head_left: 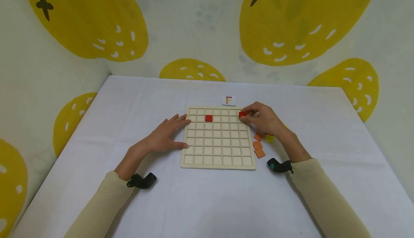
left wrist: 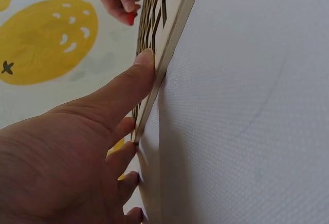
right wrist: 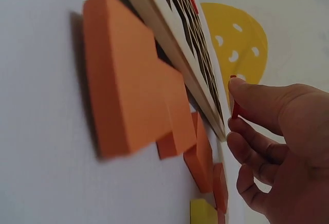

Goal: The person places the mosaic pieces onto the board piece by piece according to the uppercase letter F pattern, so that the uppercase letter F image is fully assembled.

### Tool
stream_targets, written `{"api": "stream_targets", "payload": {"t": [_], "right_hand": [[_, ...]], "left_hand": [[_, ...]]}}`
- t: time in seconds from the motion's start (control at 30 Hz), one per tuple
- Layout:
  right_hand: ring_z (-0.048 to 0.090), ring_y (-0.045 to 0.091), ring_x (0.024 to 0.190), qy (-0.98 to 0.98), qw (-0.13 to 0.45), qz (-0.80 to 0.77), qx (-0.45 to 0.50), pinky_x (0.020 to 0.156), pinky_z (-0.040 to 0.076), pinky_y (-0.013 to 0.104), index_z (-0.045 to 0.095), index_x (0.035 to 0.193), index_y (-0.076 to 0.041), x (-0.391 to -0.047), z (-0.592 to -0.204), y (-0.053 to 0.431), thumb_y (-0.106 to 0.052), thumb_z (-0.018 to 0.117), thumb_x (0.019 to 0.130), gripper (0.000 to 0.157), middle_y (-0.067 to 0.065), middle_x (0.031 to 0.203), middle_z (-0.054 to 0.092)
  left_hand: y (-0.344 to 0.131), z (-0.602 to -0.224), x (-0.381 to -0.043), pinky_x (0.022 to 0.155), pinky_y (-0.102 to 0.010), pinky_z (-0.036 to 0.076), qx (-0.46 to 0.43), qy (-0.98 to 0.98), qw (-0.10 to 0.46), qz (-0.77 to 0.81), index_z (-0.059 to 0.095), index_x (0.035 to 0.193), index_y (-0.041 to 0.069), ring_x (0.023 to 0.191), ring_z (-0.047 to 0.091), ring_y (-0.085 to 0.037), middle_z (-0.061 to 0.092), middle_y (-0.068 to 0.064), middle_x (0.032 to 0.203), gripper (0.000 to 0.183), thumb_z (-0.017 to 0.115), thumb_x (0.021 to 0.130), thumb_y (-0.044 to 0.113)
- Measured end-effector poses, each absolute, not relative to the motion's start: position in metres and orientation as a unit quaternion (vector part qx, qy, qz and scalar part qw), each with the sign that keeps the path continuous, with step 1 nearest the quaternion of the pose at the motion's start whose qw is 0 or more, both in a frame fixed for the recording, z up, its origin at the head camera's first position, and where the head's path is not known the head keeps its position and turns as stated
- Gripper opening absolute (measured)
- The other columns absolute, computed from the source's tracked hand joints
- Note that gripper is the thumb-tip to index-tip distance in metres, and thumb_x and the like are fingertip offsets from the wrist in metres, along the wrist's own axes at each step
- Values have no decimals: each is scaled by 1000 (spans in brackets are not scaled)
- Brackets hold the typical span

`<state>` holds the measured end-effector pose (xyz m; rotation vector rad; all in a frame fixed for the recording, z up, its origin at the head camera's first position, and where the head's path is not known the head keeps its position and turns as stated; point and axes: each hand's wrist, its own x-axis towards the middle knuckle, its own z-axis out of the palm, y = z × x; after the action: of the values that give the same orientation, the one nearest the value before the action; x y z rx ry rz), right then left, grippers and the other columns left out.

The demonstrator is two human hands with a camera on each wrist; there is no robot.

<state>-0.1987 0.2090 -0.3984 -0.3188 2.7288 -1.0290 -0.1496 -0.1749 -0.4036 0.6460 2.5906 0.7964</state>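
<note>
Apparently I am at the placing step: the right hand (head_left: 265, 119) pinches a red tile (head_left: 242, 114) between thumb and fingertip at the far right corner of the wooden board (head_left: 218, 167), which lies toward the far edge of the table (head_left: 200, 202). Whether the tile touches the board, I cannot tell. My left hand (head_left: 163, 135) has its fingers spread wide, thumb on the board's left rim, likely steadying it. I judge that the next move calls for squaring the tile with a cell and letting go; which cell, I can't say, though the little patterned card (head_left: 229, 100) beyond the board's far edge may be the guide. The pinched tile is small, thin and bright red, seen edge-on from the right wrist. A second red tile (head_left: 208, 118) already sits flat in a cell near the far edge, left of centre, while orange tiles (head_left: 260, 153) lie just beside the right edge.
</note>
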Motion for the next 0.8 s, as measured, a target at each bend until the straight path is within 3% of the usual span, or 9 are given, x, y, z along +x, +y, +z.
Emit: {"api": "stream_targets", "payload": {"t": [0.8], "right_hand": [[58,23,106,910,117,-372,-142,94,50,37,74,124,-16,-196,-401,175,-30,76,97,30,4,120,65]], "left_hand": [[-175,-404,-148,131,-65,4,232,915,171,284,38,162,16,165,8,-38,21,-10,176,88,82,89,36]]}}
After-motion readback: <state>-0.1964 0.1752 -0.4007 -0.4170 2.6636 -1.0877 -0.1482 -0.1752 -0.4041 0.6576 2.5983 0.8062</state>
